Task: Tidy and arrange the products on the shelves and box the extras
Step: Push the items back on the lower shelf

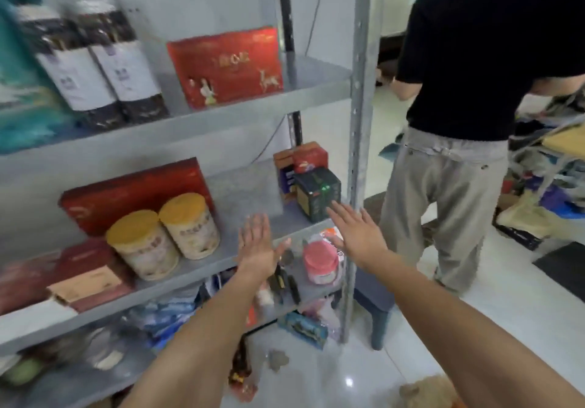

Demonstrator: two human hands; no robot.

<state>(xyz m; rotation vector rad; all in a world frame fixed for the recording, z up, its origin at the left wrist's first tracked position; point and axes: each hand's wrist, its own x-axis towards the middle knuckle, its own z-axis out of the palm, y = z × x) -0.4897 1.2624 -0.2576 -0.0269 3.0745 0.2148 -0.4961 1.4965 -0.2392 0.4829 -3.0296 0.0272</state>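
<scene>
Upper shelf (316, 73), left to right: two dark jars (72, 68) with white labels stand touching. A red gift box (224, 65) stands on its long edge, apart from them. The jars look rigid and probably heavy for their size, so take each one round the labelled waist, one at a time. The gift box is likely light, stiff card; support it at both short ends so that it does not tip.

Middle shelf (247, 192), left to right: flat red boxes (85, 277) lie stacked near the front edge. A large red box (133, 192) leans at the back. Two yellow-lidded canisters (142, 246) stand touching in front of it. The canisters appear stiff-walled, with smooth sides that may slip. Grip round the body below the lid, never by the lid alone.

The left hand (256, 246) and the right hand (357, 233) are apart, fingers straight, holding nothing. Both hover at the front edge of the middle shelf, beside its bare stretch. The right hand's fingertips reach the lower corner of a dark green box (318, 193); contact cannot be confirmed. Small cartons (300, 160) stand stacked just behind that box. These are probably light and crushable at the corners, so hold them across opposite flat faces.

On the shelf below, a pink-lidded jar (321, 262) stands between the hands.
</scene>
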